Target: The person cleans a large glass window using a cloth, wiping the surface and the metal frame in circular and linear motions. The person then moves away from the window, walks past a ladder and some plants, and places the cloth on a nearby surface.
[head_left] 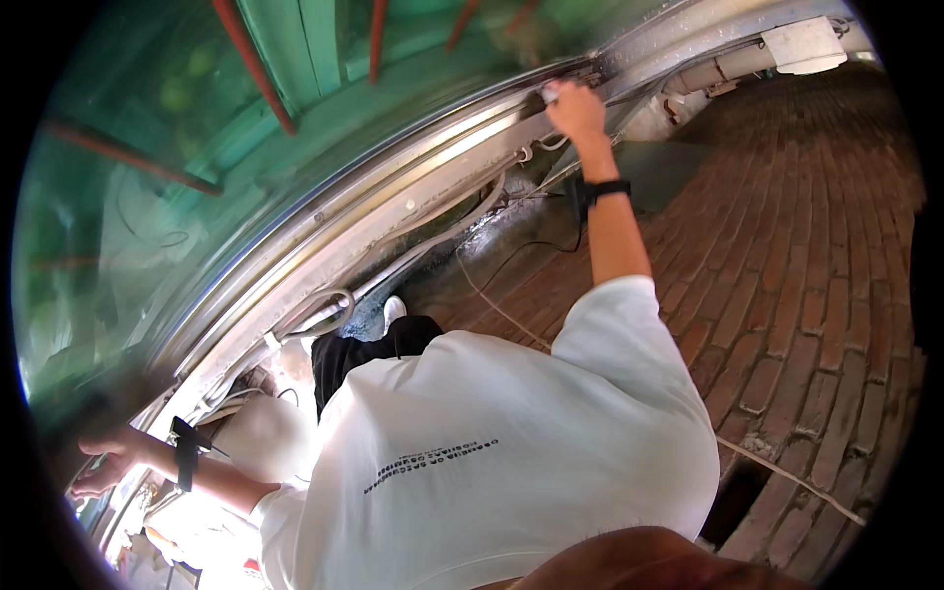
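My right hand (577, 110) is closed, at the far end of a long metal window frame (393, 162). A small whitish thing (550, 94) shows at its fingers, too blurred to name. Off to the left, my left hand (110, 460) has its fingers apart and nothing in them, beside the near end of the frame; I cannot tell whether it touches. Behind the frame is a large reflective glass pane (147, 221). A black strap (608, 189) circles my right wrist, and another strap (187, 462) my left.
Brown brickwork (796, 246) spreads along the right side. Pipes and cables (433, 241) run beneath the frame, and a thin cord (501, 311) crosses the bricks. At the far right a white box (804, 45) sits by a pipe. Green boards (295, 44) and red bars (258, 64) show through the glass.
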A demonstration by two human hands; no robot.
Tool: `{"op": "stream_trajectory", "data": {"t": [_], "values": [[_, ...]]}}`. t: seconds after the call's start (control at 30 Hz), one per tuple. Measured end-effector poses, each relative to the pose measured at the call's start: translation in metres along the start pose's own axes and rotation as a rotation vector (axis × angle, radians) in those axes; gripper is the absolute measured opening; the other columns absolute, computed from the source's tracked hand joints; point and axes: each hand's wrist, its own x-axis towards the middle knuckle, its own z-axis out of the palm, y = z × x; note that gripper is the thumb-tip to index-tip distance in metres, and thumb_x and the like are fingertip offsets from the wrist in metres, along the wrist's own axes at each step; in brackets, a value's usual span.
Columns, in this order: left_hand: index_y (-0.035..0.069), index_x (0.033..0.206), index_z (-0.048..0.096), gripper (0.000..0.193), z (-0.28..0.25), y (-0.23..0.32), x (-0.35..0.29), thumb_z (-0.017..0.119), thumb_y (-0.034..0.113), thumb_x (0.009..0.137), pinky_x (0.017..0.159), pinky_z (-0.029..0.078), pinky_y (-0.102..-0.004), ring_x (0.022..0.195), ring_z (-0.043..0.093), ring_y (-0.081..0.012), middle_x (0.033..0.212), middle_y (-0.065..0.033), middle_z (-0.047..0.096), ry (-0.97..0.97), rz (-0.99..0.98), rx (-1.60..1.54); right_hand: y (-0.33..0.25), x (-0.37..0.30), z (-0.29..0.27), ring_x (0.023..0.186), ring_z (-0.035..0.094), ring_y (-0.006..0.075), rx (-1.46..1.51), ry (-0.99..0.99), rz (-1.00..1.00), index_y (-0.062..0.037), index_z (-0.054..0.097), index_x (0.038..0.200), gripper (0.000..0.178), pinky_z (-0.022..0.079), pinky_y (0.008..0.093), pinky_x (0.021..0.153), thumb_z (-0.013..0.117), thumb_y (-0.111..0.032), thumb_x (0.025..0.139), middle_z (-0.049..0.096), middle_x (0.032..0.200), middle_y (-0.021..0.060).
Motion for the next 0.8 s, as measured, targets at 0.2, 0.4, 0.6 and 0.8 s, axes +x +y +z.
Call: {"op": "stream_trajectory", "data": {"t": [0.2, 0.4, 0.6, 0.8], "values": [[-0.007, 0.129, 0.043, 0.066, 0.000, 0.001, -0.003, 0.067, 0.041, 0.091, 0.104, 0.032, -0.0578, 0.126, 0.040, -0.0409, 0.135, -0.0275, 0.042, 0.008, -0.028, -0.048, -0.040, -0.050, -0.008, 0.092, 0.068, 0.0367, 0.052, 0.087, -0.188, -0.0187, 0.069, 0.115, 0.036, 0.056, 0.0482, 0.079, 0.064, -0.022, 0.079, 0.071, 0.097, 0.0149], [-0.008, 0.131, 0.041, 0.071, 0.008, 0.002, -0.004, 0.068, 0.043, 0.090, 0.107, 0.030, -0.0589, 0.130, 0.037, -0.0417, 0.138, -0.0286, 0.039, 0.027, -0.078, -0.106, 0.054, 0.039, 0.008, 0.107, 0.064, 0.0365, -0.080, 0.018, 0.060, -0.0228, 0.064, 0.124, 0.039, 0.052, 0.0478, 0.092, 0.058, -0.031, 0.086, 0.067, 0.115, 0.0166], [-0.009, 0.136, 0.037, 0.074, 0.006, 0.010, -0.003, 0.065, 0.043, 0.092, 0.109, 0.028, -0.0589, 0.132, 0.036, -0.0439, 0.138, -0.0296, 0.040, 0.035, -0.105, -0.088, 0.030, 0.028, 0.006, 0.105, 0.064, 0.0389, -0.034, -0.014, 0.051, -0.0229, 0.063, 0.127, 0.046, 0.052, 0.0480, 0.091, 0.058, -0.028, 0.082, 0.068, 0.110, 0.0196], [-0.011, 0.129, 0.042, 0.073, 0.008, 0.008, -0.004, 0.063, 0.048, 0.091, 0.107, 0.031, -0.0580, 0.127, 0.040, -0.0438, 0.133, -0.0295, 0.044, 0.049, -0.092, -0.061, -0.036, -0.054, 0.005, 0.093, 0.067, 0.0398, 0.074, 0.136, -0.332, -0.0119, 0.067, 0.106, 0.032, 0.055, 0.0500, 0.081, 0.064, -0.019, 0.075, 0.070, 0.099, 0.0189]]}}
